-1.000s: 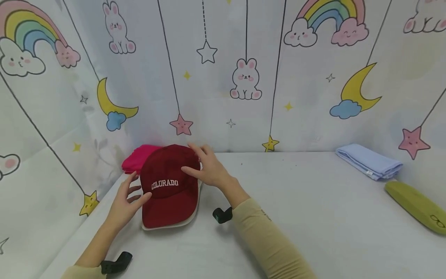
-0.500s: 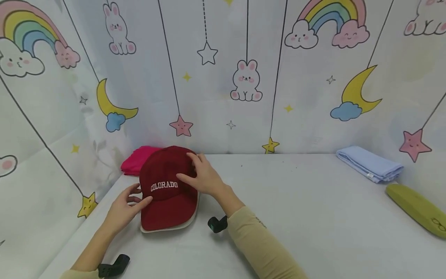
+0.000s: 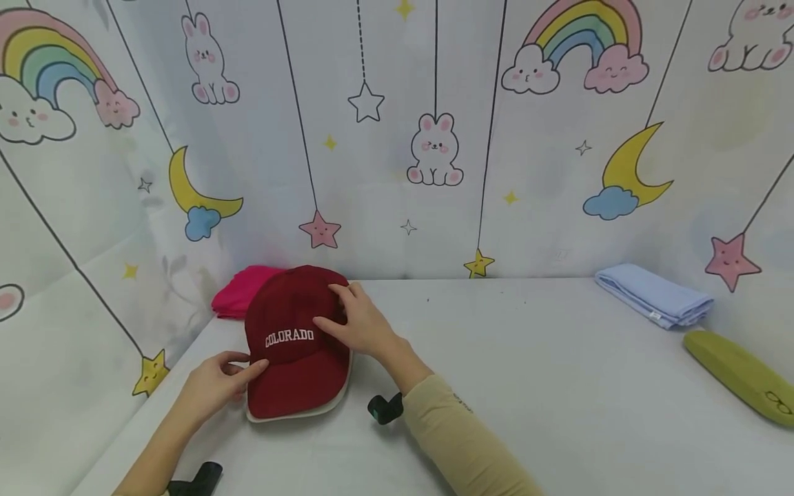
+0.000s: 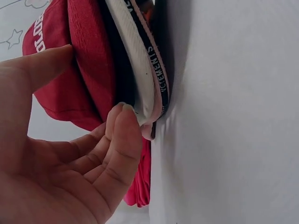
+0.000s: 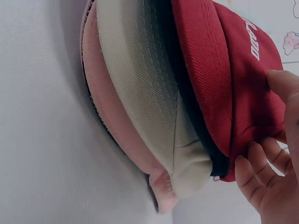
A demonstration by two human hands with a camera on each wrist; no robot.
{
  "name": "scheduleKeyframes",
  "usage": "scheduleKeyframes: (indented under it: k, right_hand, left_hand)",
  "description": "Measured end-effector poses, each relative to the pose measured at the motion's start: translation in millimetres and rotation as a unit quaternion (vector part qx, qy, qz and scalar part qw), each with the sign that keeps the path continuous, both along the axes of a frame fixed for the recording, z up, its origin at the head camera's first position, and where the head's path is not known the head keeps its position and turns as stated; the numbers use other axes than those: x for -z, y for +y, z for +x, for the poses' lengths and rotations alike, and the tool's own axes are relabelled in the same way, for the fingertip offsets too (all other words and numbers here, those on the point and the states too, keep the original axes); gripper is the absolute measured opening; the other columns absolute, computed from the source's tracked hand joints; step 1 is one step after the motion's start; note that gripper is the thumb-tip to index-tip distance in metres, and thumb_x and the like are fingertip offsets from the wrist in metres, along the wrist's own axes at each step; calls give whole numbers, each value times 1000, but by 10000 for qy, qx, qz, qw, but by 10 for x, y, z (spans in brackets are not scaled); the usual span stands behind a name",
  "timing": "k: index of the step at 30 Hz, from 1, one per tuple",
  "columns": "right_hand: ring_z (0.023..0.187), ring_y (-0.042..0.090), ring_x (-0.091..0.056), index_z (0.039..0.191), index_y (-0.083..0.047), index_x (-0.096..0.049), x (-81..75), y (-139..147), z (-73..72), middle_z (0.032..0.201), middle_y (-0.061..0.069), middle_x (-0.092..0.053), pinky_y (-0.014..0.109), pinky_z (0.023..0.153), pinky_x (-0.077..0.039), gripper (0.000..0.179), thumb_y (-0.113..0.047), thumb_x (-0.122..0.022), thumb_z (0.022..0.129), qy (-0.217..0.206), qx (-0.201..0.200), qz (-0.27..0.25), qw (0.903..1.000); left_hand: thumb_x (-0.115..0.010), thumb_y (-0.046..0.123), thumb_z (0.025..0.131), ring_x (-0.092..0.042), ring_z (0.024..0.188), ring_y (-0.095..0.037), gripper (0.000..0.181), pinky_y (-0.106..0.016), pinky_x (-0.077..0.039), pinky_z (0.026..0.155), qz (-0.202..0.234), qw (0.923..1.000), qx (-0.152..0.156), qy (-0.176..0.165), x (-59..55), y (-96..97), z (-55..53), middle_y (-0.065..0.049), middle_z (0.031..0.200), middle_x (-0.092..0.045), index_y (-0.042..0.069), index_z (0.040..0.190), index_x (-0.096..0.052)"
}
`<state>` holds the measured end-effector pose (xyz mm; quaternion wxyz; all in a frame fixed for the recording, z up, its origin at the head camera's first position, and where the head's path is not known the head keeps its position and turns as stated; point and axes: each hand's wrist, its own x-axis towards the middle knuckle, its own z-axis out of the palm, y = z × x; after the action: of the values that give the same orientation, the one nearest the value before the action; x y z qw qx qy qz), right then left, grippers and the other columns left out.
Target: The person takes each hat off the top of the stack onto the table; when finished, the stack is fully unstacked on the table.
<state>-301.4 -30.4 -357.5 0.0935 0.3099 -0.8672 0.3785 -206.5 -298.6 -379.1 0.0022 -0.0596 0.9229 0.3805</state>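
Note:
A burgundy baseball cap (image 3: 298,337) with white COLORADO lettering tops a stack of caps on the white table. Below it the wrist views show a dark layer (image 5: 184,88), a cream cap (image 5: 135,70) and a pink cap (image 5: 112,102); a black lettered band (image 4: 161,79) runs along the lowest edge. My left hand (image 3: 211,386) holds the burgundy cap's left side, thumb on top by the brim, fingertips beneath the brim's edge. At the crown's right side my right hand (image 3: 362,324) grips with its thumb on the front and its fingers curled at the side.
Bright pink folded cloth (image 3: 238,293) lies behind the stack on the left. At the far right are a folded light blue cloth (image 3: 654,295) and a long green case (image 3: 738,375). A patterned curtain (image 3: 384,158) closes off the back and sides.
Both hands have closed in on the burgundy cap. The left hand has come lower along its side to the brim, and the right has shifted left and down against the crown.

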Motion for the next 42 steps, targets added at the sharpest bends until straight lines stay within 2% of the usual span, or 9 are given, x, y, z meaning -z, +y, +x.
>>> scheduleKeyframes:
  k: [5,16,25,30,35,42]
  right_hand:
    - [106,15,-54,148,-6,-47,-1,-9,25,125,7,-51,24,90,-49,65,-37,-69,96,46,-22,-41,10000]
    - [101,13,-55,148,-4,-48,-7,-38,52,119,7,-51,19,85,-50,61,-32,-68,98,193,7,-104,9998]
    - [101,13,-54,149,-5,-47,-74,-29,66,118,7,-51,19,84,-50,59,-29,-68,99,204,-52,-368,9991]
    - [99,15,-54,148,-4,-48,-88,-26,52,116,8,-51,21,83,-50,57,-26,-68,99,229,-123,-547,9982]
    - [99,16,-54,148,-3,-48,-87,-43,27,117,9,-51,21,84,-50,56,-25,-66,99,226,-187,-597,9978]
    - [99,17,-54,149,-4,-47,-203,-39,-10,120,11,-52,22,82,-51,56,-24,-65,100,187,-218,-717,9970]
  left_hand:
    - [-69,53,92,-67,80,-19,78,-32,-55,69,265,9995,26,-157,-13,14,11,-13,101,-68,-11,132,-51]
    - [-71,43,93,-67,79,-19,76,-28,-57,70,731,9973,21,-95,-19,19,33,-15,104,-65,-14,137,-46]
    - [-71,38,95,-69,88,-19,75,-25,-56,76,733,9971,180,107,-60,23,54,-18,114,-61,-13,142,-41]
    - [-68,40,97,-71,90,-22,78,-35,-56,82,654,9973,310,154,-100,15,76,-26,128,-55,-12,146,-37]
    - [-66,44,97,-70,93,-21,79,-40,-54,84,453,9984,250,210,-140,-28,95,-27,133,-54,-10,147,-37]
    - [-66,43,98,-69,98,-22,78,-41,-53,85,520,9974,278,417,-282,-44,99,-25,131,-55,-9,148,-36]
